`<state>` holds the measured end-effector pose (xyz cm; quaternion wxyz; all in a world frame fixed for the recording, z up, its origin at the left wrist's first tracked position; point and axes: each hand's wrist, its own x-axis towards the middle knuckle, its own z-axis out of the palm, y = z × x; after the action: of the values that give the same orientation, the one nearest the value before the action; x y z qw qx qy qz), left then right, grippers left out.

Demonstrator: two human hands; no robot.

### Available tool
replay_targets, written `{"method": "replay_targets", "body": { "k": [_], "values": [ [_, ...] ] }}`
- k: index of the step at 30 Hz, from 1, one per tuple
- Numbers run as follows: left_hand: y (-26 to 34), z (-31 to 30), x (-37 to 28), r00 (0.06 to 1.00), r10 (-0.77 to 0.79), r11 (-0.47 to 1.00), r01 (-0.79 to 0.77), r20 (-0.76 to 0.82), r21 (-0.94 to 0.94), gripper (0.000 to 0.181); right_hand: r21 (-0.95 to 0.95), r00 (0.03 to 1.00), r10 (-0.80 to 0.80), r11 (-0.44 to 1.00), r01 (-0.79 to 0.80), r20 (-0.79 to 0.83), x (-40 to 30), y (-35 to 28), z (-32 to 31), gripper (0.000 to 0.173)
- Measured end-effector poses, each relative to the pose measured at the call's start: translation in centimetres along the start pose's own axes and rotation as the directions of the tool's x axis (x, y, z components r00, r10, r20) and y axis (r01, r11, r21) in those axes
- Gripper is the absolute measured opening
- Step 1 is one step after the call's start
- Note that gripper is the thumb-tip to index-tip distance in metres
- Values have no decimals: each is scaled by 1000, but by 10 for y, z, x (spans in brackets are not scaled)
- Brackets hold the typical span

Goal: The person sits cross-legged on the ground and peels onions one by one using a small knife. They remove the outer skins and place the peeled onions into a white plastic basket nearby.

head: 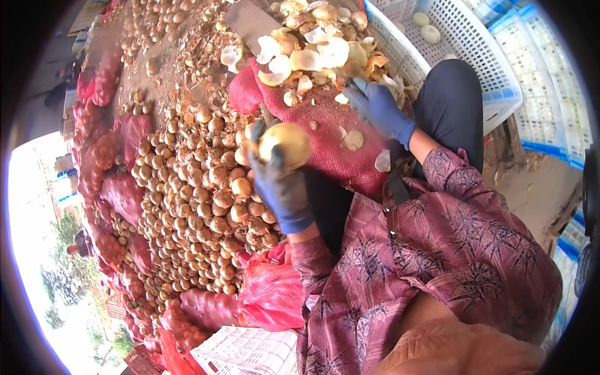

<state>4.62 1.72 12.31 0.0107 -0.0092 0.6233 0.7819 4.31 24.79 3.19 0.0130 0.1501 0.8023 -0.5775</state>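
Note:
My left hand (283,192), in a blue and grey work glove, grips a large pale-yellow onion (293,143) above the pile, with fingers and thumb around it. My right hand (382,108) wears the same kind of glove and is beside a heap of onion skins (323,54). Motion blurs its fingers, so I cannot tell whether it holds a small tool. A red mesh sack (337,136) lies over my lap below both hands, with a round piece of onion (353,140) and bits of skin on it.
Unpeeled onions (201,211) are piled to my left, edged by full red mesh sacks (119,192). On my right stands a white plastic crate (497,70) holding several peeled onions (430,33). Another white crate (248,349) is near my left side. A person (80,243) is far left.

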Motion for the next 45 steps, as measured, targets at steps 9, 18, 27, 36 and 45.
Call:
{"method": "replay_targets", "body": {
  "k": [9,18,27,36,45],
  "values": [
    [-99,-2,25,936,230,652,-350,265,672,44,499,984,173,851,-165,32,-50,-22,-13,31],
    [-109,0,25,956,289,670,-240,51,702,45,-142,975,-178,970,197,136,-89,-1,33,39],
    [-114,10,46,945,321,459,-217,67,862,44,-43,965,-233,970,240,119,-88,5,38,49],
    [-112,8,44,899,392,401,-358,196,843,50,-182,957,-131,966,182,258,-66,-9,34,46],
    [-114,22,51,883,385,386,-418,268,823,34,206,937,108,961,-184,333,-47,-9,29,28]
  ]
}}
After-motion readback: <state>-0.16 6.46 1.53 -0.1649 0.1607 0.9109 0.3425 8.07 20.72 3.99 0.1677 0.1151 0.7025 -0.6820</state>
